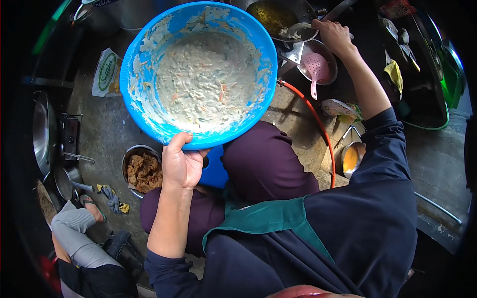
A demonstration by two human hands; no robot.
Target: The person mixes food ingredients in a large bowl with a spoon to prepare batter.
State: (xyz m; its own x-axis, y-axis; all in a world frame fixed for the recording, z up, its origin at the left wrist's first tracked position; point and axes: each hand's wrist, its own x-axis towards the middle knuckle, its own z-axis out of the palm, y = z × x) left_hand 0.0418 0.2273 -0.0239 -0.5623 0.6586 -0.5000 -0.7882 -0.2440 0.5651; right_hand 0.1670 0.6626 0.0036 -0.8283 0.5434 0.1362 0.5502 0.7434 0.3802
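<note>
A large blue basin [273, 82] holds thick pale batter [208, 79] with green and orange bits. My left hand [183, 161] grips its near rim, thumb on top. At the upper right my right hand [334, 36] reaches over the edge of a pan [263, 17] with yellowish oil. Its fingers are closed on the handle end of a round ladle [301, 33], which has some batter in it. Just below that hand, a pink slotted spoon [315, 64] rests in a metal bowl [332, 58].
A bowl [126, 171] of brown fried food stands left of my knees. An orange hose [320, 126] curves along the right, near a small pot [352, 158] of orange liquid. Another person [82, 238] is at the lower left. A plastic packet [106, 72] lies left of the basin.
</note>
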